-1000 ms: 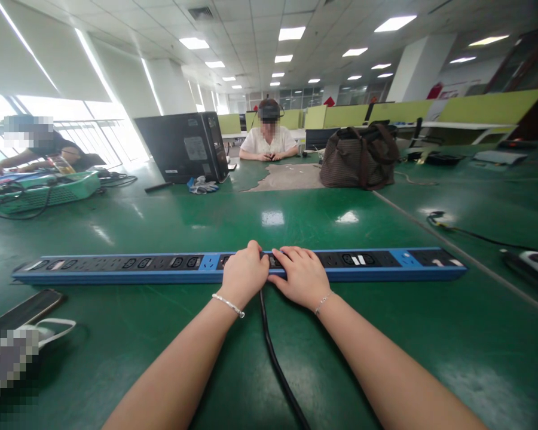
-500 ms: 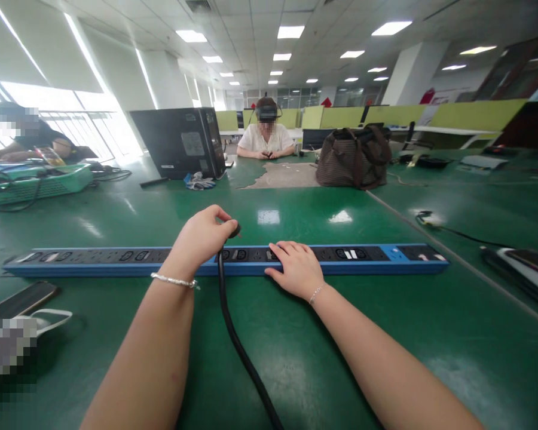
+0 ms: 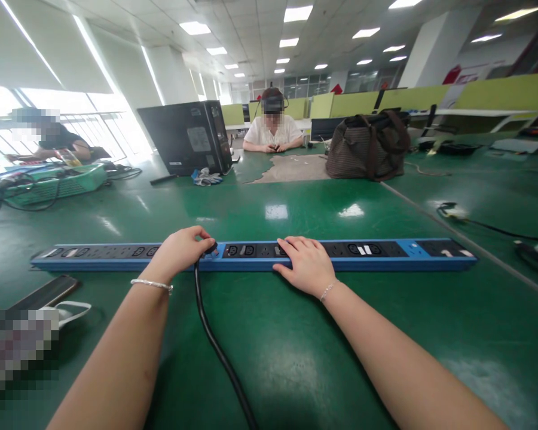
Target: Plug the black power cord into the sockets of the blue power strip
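Long blue-edged black power strip spans the glossy green table; left of its middle, my left hand pinches a black plug on a thick black cable; right of its middle, my right hand rests on it, loosely spread.

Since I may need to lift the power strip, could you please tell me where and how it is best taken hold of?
Probably near both ends of the power strip, from above, across its long blue edges: it lies flat on the table and is long, so a hold at its middle might let it tip.
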`<control>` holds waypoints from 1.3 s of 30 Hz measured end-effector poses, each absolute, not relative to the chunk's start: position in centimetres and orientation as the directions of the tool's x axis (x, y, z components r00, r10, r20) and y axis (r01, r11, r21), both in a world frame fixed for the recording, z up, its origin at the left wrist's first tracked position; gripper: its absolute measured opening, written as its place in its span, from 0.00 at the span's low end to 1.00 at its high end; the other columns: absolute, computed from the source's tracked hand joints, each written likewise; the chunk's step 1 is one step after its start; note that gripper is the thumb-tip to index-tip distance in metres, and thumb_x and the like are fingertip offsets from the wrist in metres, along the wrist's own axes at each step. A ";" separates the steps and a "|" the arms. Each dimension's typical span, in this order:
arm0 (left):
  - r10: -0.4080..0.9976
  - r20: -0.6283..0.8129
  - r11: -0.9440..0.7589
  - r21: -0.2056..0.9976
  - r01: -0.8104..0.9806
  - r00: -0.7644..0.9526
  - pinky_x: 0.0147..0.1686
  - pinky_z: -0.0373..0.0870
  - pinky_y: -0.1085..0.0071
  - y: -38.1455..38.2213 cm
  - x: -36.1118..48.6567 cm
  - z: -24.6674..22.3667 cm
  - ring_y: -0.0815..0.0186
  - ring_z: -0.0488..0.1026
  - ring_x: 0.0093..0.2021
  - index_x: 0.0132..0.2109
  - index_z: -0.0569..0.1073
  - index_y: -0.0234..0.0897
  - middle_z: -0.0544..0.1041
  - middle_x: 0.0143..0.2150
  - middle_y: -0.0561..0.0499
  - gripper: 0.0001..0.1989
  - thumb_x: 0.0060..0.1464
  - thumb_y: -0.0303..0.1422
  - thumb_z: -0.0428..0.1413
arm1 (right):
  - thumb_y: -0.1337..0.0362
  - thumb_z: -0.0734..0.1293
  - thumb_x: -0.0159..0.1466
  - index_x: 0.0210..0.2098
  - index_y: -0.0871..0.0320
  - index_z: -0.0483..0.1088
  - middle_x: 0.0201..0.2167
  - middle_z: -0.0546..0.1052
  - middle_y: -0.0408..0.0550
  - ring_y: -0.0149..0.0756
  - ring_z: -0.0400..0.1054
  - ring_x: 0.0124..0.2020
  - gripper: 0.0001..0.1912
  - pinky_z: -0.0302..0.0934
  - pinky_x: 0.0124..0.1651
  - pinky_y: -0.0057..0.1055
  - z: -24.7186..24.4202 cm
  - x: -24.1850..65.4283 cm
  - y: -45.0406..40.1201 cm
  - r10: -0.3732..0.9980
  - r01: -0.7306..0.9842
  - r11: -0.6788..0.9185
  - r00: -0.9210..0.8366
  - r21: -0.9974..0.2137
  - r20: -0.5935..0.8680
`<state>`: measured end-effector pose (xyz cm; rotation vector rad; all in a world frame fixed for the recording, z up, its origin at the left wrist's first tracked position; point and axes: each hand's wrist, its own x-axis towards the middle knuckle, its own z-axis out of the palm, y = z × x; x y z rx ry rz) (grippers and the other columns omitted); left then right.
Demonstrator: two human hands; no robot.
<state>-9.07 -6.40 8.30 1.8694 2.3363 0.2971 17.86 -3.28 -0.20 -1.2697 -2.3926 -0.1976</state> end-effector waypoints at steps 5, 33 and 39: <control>0.972 0.028 0.225 0.181 0.957 -0.234 0.30 0.63 0.72 -6.1 -8.8 8.2 0.62 0.73 0.34 0.35 0.74 0.42 0.78 0.31 0.51 0.17 0.49 0.47 0.48 | 0.47 0.60 0.60 0.57 0.54 0.62 0.54 0.68 0.52 0.43 0.57 0.54 0.30 0.46 0.56 0.40 -0.1 17.9 -3.2 0.760 0.816 0.573 -0.499 -0.069 0.416; 0.985 -0.006 0.171 0.028 0.985 -0.171 0.32 0.64 0.71 -5.7 -8.8 7.4 0.60 0.73 0.36 0.40 0.71 0.44 0.78 0.36 0.50 0.16 0.51 0.46 0.46 | 0.47 0.60 0.60 0.57 0.55 0.63 0.54 0.68 0.51 0.43 0.58 0.54 0.30 0.47 0.56 0.40 -0.1 17.9 -3.3 0.757 0.812 0.579 -0.501 -0.076 0.419; 0.988 0.008 0.155 -0.023 0.988 -0.155 0.34 0.64 0.70 -5.8 -8.1 7.2 0.59 0.73 0.38 0.41 0.70 0.44 0.78 0.37 0.48 0.16 0.52 0.45 0.45 | 0.47 0.60 0.60 0.57 0.55 0.63 0.54 0.68 0.51 0.43 0.58 0.54 0.30 0.47 0.56 0.40 -0.1 17.8 -3.2 0.757 0.815 0.575 -0.498 -0.068 0.423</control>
